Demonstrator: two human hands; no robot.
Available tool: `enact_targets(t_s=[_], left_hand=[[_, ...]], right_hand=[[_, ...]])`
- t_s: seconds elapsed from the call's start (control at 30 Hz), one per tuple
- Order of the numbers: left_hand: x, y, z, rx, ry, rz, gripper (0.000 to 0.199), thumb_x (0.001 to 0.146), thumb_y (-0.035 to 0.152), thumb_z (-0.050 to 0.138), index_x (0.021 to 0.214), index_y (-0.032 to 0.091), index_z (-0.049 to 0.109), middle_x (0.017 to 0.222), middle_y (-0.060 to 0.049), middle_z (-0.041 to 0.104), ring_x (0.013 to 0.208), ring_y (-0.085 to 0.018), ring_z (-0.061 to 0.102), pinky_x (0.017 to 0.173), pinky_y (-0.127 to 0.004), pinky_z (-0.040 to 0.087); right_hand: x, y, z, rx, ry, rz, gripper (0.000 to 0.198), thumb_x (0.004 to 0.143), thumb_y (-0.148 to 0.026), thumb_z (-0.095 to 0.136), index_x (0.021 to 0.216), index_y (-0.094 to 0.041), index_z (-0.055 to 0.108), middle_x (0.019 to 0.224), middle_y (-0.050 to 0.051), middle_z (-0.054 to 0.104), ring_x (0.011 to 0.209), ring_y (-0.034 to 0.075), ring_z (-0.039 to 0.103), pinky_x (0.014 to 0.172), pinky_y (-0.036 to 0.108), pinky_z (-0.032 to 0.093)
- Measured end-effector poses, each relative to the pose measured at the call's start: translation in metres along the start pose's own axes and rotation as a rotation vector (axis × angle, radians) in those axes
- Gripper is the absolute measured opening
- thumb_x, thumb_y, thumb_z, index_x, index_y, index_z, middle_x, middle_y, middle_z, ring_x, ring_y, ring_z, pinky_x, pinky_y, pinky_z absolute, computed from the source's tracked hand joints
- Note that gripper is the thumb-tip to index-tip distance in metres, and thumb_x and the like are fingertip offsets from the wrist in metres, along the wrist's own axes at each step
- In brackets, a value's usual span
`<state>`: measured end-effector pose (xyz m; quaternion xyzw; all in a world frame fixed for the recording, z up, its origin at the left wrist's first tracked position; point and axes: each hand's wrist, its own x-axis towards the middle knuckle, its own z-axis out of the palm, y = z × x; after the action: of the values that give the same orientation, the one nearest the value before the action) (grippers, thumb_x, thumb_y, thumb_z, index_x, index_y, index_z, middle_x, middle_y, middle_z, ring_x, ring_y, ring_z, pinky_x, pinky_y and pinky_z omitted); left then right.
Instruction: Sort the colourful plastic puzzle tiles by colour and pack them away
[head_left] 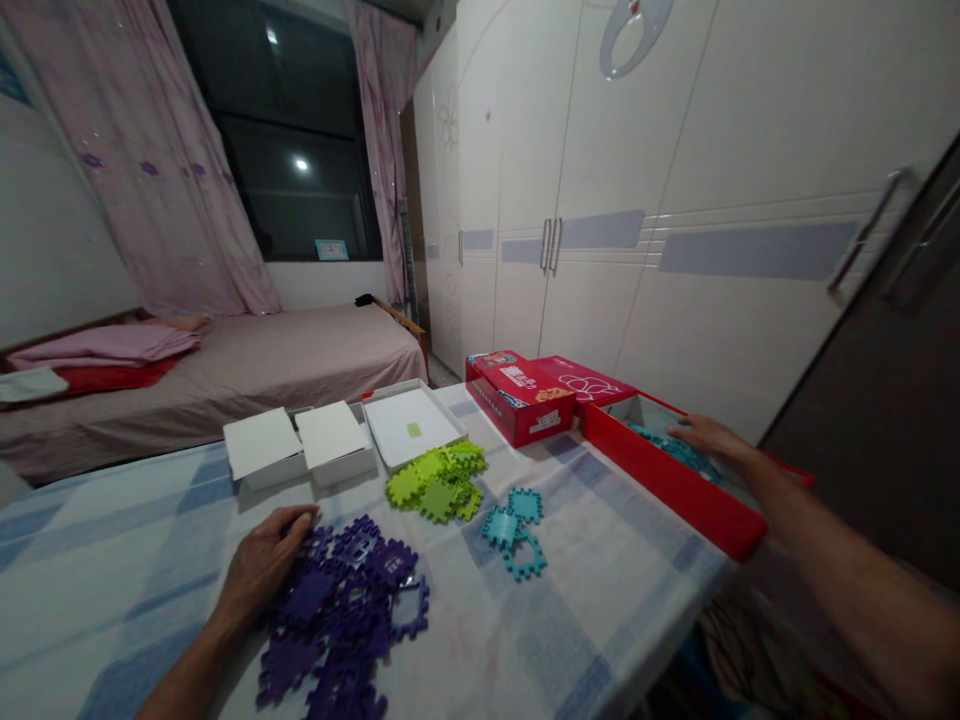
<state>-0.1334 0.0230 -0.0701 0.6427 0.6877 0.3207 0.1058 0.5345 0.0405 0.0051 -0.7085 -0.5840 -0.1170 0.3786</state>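
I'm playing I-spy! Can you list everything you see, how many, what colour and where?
Purple pieces: many, purple, front left
Lime pieces: many, lime green, middle
Teal pieces: about three, teal, right of middle
White boxes: two, white, left
Tray: one, white, behind lime pieces
Printed box: one, red, back
Box or lid: one, red, beside printed box
Open box: one, red, right, teal pieces inside
Tablecloth: one, blue-white, foreground
Bed: one, pinkish, back left
Bedding: pile, pink and red, on bed
Window: one, dark, far wall
Curtains: two, pink, beside window
Sign: one, blue, windowsill
Wardrobe: one, white, back right
Ring: one, greyish, on wardrobe
Left hand: one, by purple pieces
Right hand: one, over open box
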Motion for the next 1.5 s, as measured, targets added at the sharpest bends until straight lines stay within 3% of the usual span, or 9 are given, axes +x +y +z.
enact_targets(t_s=[0.13,0.23,0.3,0.47,0.57,0.7,1.13,1.33,1.5], left_hand=[[-0.001,0.001,0.0,-0.014,-0.004,-0.014,0.044,0.074,0.049,0.042,0.092,0.02,0.07,0.097,-0.005,0.072,0.091,-0.023,0.065,0.081,-0.029,0.049],[0.0,-0.001,0.002,-0.024,-0.017,-0.023,0.044,0.074,0.049,0.042,0.093,0.02,0.07,0.098,-0.005,0.071,0.093,-0.023,0.064,0.082,-0.029,0.048],[0.0,-0.003,0.002,-0.027,-0.026,-0.032,0.045,0.074,0.049,0.042,0.095,0.02,0.069,0.1,-0.005,0.071,0.095,-0.023,0.064,0.083,-0.03,0.048],[0.001,-0.004,0.003,-0.025,-0.035,-0.025,0.047,0.075,0.051,0.041,0.096,0.019,0.069,0.102,-0.006,0.07,0.096,-0.024,0.063,0.084,-0.032,0.047],[0.0,-0.003,0.002,-0.027,-0.028,-0.013,0.047,0.074,0.051,0.041,0.094,0.019,0.069,0.101,-0.006,0.07,0.095,-0.024,0.063,0.084,-0.031,0.047],[0.0,-0.002,0.002,-0.029,-0.019,0.0,0.045,0.074,0.05,0.041,0.092,0.02,0.07,0.1,-0.006,0.071,0.094,-0.023,0.064,0.083,-0.03,0.047],[-0.001,0.002,0.001,-0.012,-0.01,-0.009,0.046,0.074,0.049,0.04,0.093,0.019,0.07,0.098,-0.006,0.071,0.092,-0.023,0.065,0.082,-0.03,0.048],[-0.001,0.001,0.002,-0.008,-0.005,0.004,0.045,0.075,0.048,0.04,0.093,0.02,0.07,0.098,-0.005,0.071,0.092,-0.022,0.065,0.083,-0.029,0.048],[0.0,0.0,0.003,-0.017,-0.01,0.011,0.044,0.075,0.048,0.041,0.092,0.02,0.07,0.099,-0.005,0.071,0.093,-0.023,0.064,0.085,-0.029,0.047]], right_hand=[[0.0,-0.014,-0.008,0.015,-0.309,0.058,0.027,0.071,-0.046,0.056,0.058,-0.023,0.06,0.058,0.007,0.062,0.057,0.025,0.061,0.056,0.043,0.048],[-0.022,-0.053,-0.011,0.041,-0.348,0.031,0.031,0.077,-0.05,0.05,0.086,-0.024,0.066,0.086,0.009,0.068,0.081,0.031,0.064,0.072,0.048,0.05],[-0.048,-0.094,-0.008,0.138,-0.368,-0.043,0.044,0.082,-0.053,0.046,0.11,-0.024,0.06,0.111,0.01,0.063,0.101,0.032,0.059,0.087,0.051,0.046],[-0.118,-0.189,0.017,0.285,-0.799,-0.354,0.079,0.072,-0.062,0.058,0.139,-0.026,0.035,0.149,0.008,0.026,0.135,0.029,0.025,0.109,0.05,0.024],[-0.137,-0.215,0.038,0.196,-0.934,-0.452,0.099,0.059,-0.067,0.067,0.142,-0.025,0.031,0.152,0.011,0.014,0.139,0.034,0.011,0.109,0.055,0.015],[-0.143,-0.223,0.057,0.14,-1.001,-0.487,0.105,0.053,-0.068,0.07,0.142,-0.027,0.032,0.152,0.012,0.017,0.138,0.036,0.008,0.109,0.055,0.009],[-0.164,-0.22,0.063,0.221,-0.706,-0.52,0.055,0.057,-0.048,0.076,0.105,-0.024,0.062,0.1,0.005,0.057,0.099,0.024,0.049,0.087,0.041,0.034],[-0.17,-0.219,0.06,0.236,-0.598,-0.596,0.021,0.079,-0.034,0.059,0.095,-0.02,0.058,0.094,0.005,0.056,0.091,0.02,0.051,0.081,0.036,0.036],[-0.163,-0.214,0.074,0.325,-0.551,-0.523,0.024,0.093,-0.03,0.036,0.098,-0.02,0.057,0.096,0.006,0.06,0.091,0.017,0.055,0.081,0.033,0.041]])
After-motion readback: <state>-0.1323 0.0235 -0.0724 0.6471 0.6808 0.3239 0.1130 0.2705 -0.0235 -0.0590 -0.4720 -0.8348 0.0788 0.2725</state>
